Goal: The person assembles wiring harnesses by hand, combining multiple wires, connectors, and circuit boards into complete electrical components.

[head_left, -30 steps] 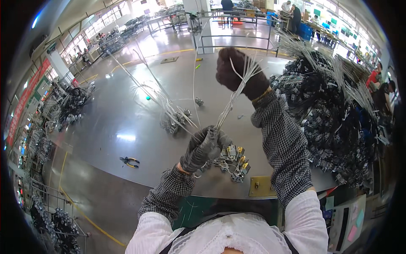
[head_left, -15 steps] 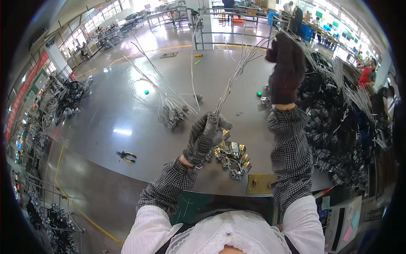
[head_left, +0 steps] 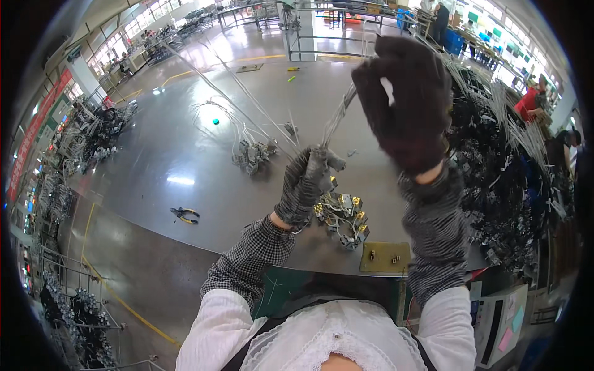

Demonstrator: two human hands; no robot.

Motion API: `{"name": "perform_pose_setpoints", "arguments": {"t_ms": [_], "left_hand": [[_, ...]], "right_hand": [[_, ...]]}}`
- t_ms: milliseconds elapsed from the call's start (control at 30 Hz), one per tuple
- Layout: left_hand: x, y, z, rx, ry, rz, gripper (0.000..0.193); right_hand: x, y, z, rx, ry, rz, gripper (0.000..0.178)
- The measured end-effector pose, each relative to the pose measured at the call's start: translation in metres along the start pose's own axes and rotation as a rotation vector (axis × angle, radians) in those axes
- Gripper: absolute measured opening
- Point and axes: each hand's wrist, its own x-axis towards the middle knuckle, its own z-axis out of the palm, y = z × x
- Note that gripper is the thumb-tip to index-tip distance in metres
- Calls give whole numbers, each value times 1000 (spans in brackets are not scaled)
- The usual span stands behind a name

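My left hand (head_left: pixel 309 176), in a grey striped glove, is closed round the lower part of a bundle of grey-white wires (head_left: pixel 336 120). The bundle slants up and right to my raised right hand (head_left: pixel 408 102), in a dark maroon glove. That hand's fingers are curled round, with a gap showing behind the thumb; it seems closed on the bundle's upper part, which it mostly hides. Just below my left hand lie connectors with yellow parts and grey wires (head_left: pixel 343 216). A second wire bundle with grey connectors (head_left: pixel 252 154) rests to the left on the table.
Pliers with yellow-black handles (head_left: pixel 185 215) lie at the table's (head_left: pixel 148 179) left front. A brass-coloured plate (head_left: pixel 385 257) sits at the front edge. A big heap of dark harnesses (head_left: pixel 495 185) fills the right side. A green round piece (head_left: pixel 216 122) lies farther back.
My right hand has moved lower and closer to the camera, growing larger and covering the upper wires. My left hand has shifted slightly up and right, still gripping the bundle.
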Motion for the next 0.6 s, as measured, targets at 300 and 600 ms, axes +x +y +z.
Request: {"name": "perform_pose_setpoints", "arguments": {"t_ms": [300,600], "left_hand": [[-1,-17,10,-127,-131,-135,43],[-6,-5,5,-194,-55,-159,36]], "right_hand": [[-89,16,84,1111,-87,913,26],[-51,34,113,1189,-158,821,29]]}}
